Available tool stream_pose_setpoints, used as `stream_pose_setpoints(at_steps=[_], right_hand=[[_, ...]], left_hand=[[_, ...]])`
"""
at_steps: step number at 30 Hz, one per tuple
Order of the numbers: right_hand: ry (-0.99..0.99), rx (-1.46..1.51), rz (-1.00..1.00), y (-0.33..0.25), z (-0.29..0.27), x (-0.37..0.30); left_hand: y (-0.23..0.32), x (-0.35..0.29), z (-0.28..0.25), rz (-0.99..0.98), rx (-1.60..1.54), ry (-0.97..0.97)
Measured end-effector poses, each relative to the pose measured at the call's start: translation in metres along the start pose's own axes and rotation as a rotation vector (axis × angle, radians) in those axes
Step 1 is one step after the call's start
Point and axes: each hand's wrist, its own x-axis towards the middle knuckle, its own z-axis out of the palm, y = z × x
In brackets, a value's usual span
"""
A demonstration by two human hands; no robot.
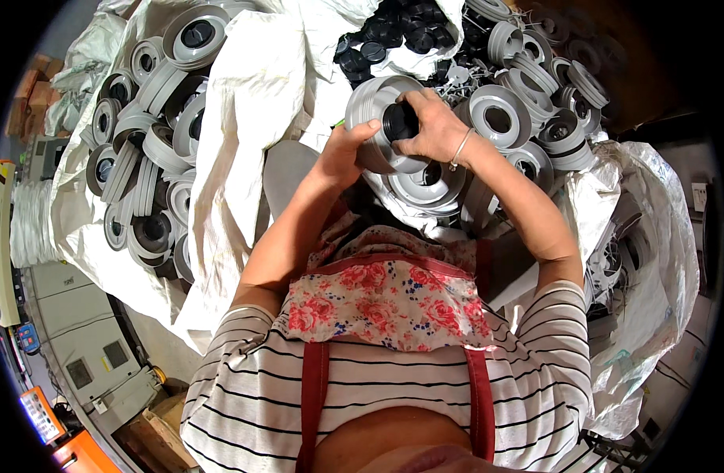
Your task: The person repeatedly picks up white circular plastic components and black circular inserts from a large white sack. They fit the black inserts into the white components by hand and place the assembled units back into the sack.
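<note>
We see the grey ribbed plastic ring (376, 157) held above the lap, our landmark. On its left, the left hand (338, 158) grips the rim, thumb in front, other fingers hidden. From its right, the right hand (441, 132) pinches the black round cap (400, 122) at its centre. Beyond it we find loose black caps (387, 33); to its right, similar grey rings (500, 114). Far left of it, a grey cabinet (70, 319) bears a yellow label (106, 363), too small for us to read.

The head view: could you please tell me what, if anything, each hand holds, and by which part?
The left hand holds a grey ringed part by its left side; the right hand grips the central black cap by its edge.
</note>
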Motion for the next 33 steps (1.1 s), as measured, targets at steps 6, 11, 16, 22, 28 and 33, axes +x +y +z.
stream_pose_setpoints(at_steps=[6,11,16,22,28,33], right_hand=[[0.035,-0.166,-0.343,0.000,-0.001,-0.015],[0.039,-0.108,-0.275,-0.002,0.002,-0.019],[-0.063,0.451,0.423,-0.001,0.008,-0.014],[-0.317,0.599,0.448,0.000,0.009,-0.015],[-0.200,-0.020,0.169,0.038,0.026,-0.021],[-0.331,-0.538,0.274,0.086,0.048,-0.017]], left_hand=[[-0.012,0.011,-0.031,0.105,0.377,-0.150],[0.000,-0.001,-0.005,-0.122,-0.014,-0.146],[-0.002,-0.009,0.014,0.037,0.073,0.003],[-0.004,-0.017,0.013,0.071,0.210,0.142],[0.109,-0.017,0.031,0.521,1.101,0.727],[0.170,-0.010,0.004,1.417,1.215,0.764]])
